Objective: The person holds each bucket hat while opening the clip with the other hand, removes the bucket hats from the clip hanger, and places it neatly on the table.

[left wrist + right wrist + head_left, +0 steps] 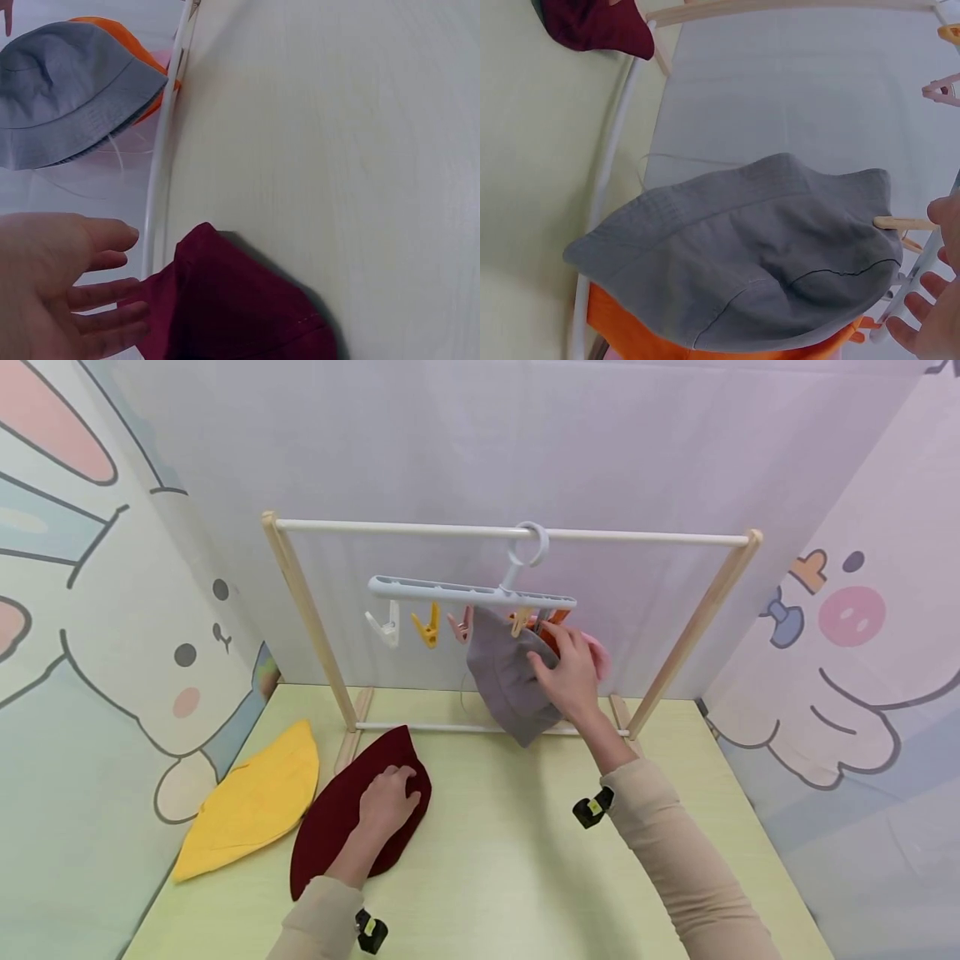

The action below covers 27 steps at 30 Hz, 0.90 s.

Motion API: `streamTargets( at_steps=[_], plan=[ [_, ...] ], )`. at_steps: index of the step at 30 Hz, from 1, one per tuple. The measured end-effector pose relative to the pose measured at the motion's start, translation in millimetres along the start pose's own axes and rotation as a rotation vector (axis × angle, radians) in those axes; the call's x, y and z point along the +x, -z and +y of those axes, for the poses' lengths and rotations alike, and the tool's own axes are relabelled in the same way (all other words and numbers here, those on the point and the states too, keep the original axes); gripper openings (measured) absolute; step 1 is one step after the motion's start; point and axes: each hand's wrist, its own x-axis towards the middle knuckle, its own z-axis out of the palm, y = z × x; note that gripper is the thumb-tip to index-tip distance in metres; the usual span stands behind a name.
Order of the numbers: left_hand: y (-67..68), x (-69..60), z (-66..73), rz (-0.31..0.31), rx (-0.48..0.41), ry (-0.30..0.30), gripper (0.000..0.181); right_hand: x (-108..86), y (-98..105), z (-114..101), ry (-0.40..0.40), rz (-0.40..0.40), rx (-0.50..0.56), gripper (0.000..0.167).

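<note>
Hanging over the dark red hat (330, 810), the left hand (388, 799) has its fingers loosely bent and grips nothing; whether a fingertip touches the cloth, I can't tell. Up at the rack, the right hand (572, 672) is right by the grey hat (510, 681), thumb apart from the fingers, holding nothing that shows in its wrist view. A tan clip (521, 622) pinches that grey hat by its edge, and it dangles tilted, brim down! Behind it peeks an orange hat (634, 326), and a pink hat (598, 656) shows past the right hand. All three hang below a pale hanger (450, 591), its ring round the white rail (375, 529). Along to the left, dangling in a row: a pink clip (461, 625), a yellow clip (427, 627), a white clip (388, 627). Down on the worktop (487, 877) lies the dark red hat, left of centre, and just beside it, further left, a yellow hat (255, 802). Cartoon animals fill the side walls, a rabbit (165, 635) left, a pig (900, 677) right.
</note>
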Motion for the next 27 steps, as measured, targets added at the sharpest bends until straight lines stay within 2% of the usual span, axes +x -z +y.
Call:
streamTargets(
  at_steps=[6,11,17,21,27],
  plan=[
    [8.9,2.2,6.3,0.061,-0.06,-0.061,0.029,-1.8,0,8,-0.029,-0.063,-0.022,0.05],
    [15.3,5.2,14.6,0.104,-0.075,-0.091,0.029,-5.9,-3,15,-0.044,-0.097,-0.043,0.052],
    [23.8,9.6,26.7,0.161,-0.077,-0.121,0.028,-13.4,-9,22,-0.052,-0.101,-0.063,0.057],
    [28.8,15.8,35.6,0.177,-0.08,-0.146,0.03,-15.8,-10,27,-0.057,-0.092,-0.064,0.057],
    [41.2,23.4,53.8,0.166,-0.09,-0.168,0.033,-18.3,-12,33,-0.061,-0.096,-0.07,0.057]
  ],
)
